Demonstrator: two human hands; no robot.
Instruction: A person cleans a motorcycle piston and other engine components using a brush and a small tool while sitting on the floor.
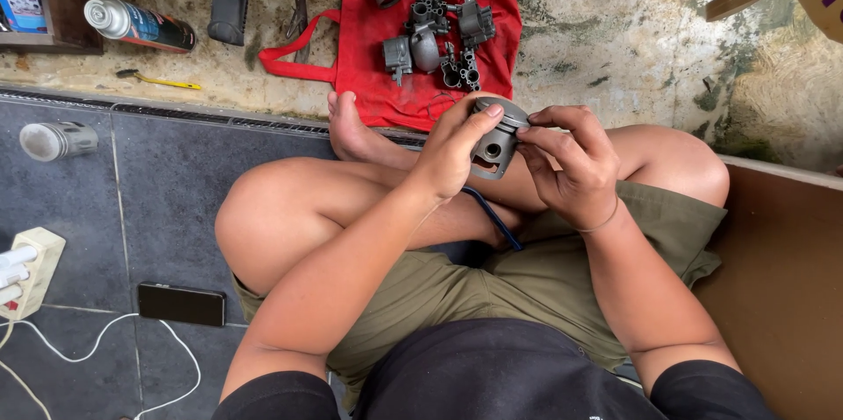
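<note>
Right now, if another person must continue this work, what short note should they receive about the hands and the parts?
Left hand: grip closed around the grey piston, thumb on its crown, held above the crossed legs.
Right hand: fingertips pinch at the piston's top edge, near the ring area; whether a ring sits between them is too small to tell.
Other parts: the carburettor pieces lie taken apart on the red cloth bag on the floor ahead. A spray can lies at the far left, a phone by the left knee.
Done: carburettor in pieces, piston out and in hand.
Left: the piston is not set down and nothing is put back together.
</note>
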